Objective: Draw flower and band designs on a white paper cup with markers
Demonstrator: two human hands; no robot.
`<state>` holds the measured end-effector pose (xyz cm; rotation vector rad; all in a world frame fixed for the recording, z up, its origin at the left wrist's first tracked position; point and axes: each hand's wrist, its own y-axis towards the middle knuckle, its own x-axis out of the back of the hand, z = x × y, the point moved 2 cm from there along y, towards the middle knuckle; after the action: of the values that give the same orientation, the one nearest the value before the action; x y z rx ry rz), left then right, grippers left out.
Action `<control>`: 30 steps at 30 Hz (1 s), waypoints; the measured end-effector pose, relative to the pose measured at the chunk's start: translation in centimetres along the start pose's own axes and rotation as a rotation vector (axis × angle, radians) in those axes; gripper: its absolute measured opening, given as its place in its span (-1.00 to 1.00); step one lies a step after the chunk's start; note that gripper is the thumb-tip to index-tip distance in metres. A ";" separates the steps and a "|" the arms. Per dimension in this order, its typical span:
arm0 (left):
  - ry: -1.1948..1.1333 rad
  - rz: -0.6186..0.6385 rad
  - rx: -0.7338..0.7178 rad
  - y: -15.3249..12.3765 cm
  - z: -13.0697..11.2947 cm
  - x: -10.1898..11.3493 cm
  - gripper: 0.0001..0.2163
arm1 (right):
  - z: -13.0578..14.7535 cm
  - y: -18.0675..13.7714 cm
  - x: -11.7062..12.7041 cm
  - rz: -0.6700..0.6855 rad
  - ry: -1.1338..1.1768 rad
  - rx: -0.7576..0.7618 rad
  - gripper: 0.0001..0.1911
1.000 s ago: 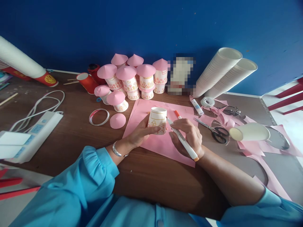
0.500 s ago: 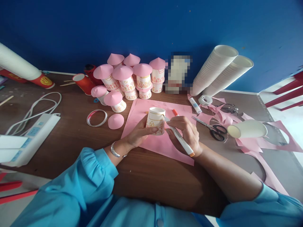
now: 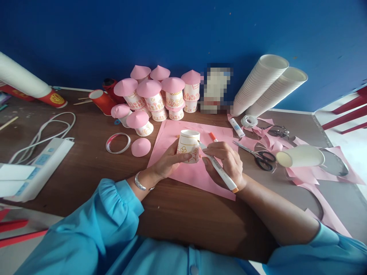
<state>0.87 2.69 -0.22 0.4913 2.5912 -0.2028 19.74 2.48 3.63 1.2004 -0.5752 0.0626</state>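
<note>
My left hand (image 3: 169, 161) grips a small upturned paper cup (image 3: 188, 145) with orange drawings, held over a pink paper sheet (image 3: 195, 172) on the wooden table. My right hand (image 3: 226, 162) is closed round a white marker (image 3: 218, 170) with an orange end, its tip touching the cup's right side. The marker's orange cap (image 3: 212, 136) lies on the pink sheet just behind my right hand.
Decorated cups with pink cone roofs (image 3: 156, 95) are piled at the back. A loose pink cone (image 3: 140, 147) and a tape ring (image 3: 118, 143) lie to the left. Scissors (image 3: 258, 156), a glue stick (image 3: 237, 127), a lying cup (image 3: 301, 157), white cup stacks (image 3: 269, 88) and pink scraps sit right. A power strip (image 3: 37, 168) is left.
The view has shifted slightly. My hands, the cup and the marker keep almost the same pose, the marker tip staying at the cup's side.
</note>
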 end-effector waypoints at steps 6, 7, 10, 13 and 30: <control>0.001 0.015 -0.003 -0.1 0.0 -0.2 -0.62 | -0.1 0.1 -0.1 0.000 0.016 0.022 -0.73; 0.004 0.016 -0.006 -0.1 0.0 -0.2 -0.63 | -0.1 0.1 -0.1 0.003 0.015 0.021 -0.72; 0.007 0.021 -0.014 0.0 0.1 -0.1 -0.66 | -0.1 0.2 -0.2 0.008 0.014 0.021 -0.71; 0.002 0.031 -0.030 0.0 0.0 -0.1 -0.67 | -0.2 0.1 -0.3 0.007 0.018 0.017 -0.69; 0.037 0.014 -0.002 0.0 -0.4 -0.5 -0.68 | 0.0 -0.2 -0.1 0.017 0.044 0.024 -0.59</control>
<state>1.09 2.62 0.32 0.5171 2.6229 -0.1887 19.71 2.48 3.43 1.2148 -0.5470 0.1104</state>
